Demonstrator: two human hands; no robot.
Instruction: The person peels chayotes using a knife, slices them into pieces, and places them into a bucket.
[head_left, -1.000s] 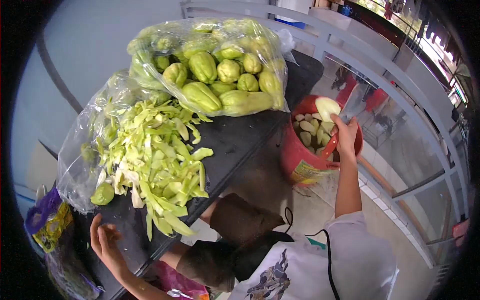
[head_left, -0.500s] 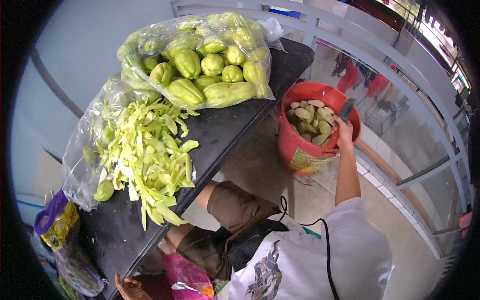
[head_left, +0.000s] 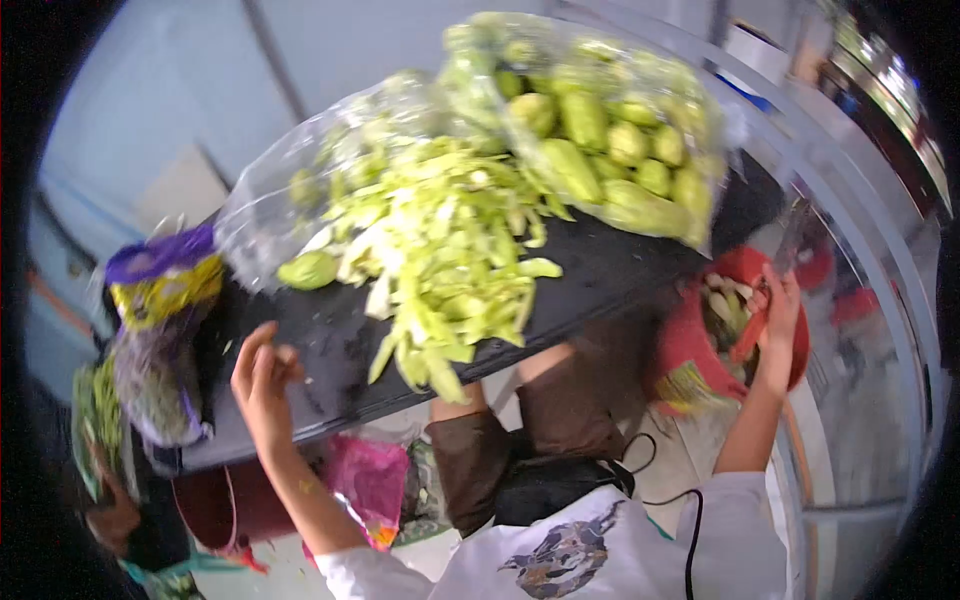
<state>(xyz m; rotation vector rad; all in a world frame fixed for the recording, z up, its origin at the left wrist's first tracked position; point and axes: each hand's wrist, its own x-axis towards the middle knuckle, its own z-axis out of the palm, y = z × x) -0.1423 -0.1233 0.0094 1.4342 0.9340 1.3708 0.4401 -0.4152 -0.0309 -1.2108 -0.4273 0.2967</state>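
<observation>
My right hand (head_left: 780, 305) is closed around the red-orange handle of a knife (head_left: 748, 338), its dark blade pointing up, above a red bucket (head_left: 678, 352) of peeled pieces. My left hand (head_left: 266, 375), its fingers apart and partly curled, is raised over the left part of the black table (head_left: 590, 262) and holds nothing. Between the hands lies a heap of green peelings (head_left: 440, 250). Behind it at the right, a clear plastic bag (head_left: 600, 140) holds several green chayotes. One loose green piece (head_left: 308, 270) sits at the heap's left edge.
A purple and yellow package (head_left: 165, 280) and a netted bag (head_left: 155, 385) lie at the table's left end. Below are a pink plastic bag (head_left: 368, 485) and a dark red container (head_left: 230, 510). A metal railing (head_left: 880, 260) runs along the right.
The view has swung left. The pale peeled piece seen earlier in my right hand is gone from it; the knife stays held. My left hand has risen over the table from its edge.
</observation>
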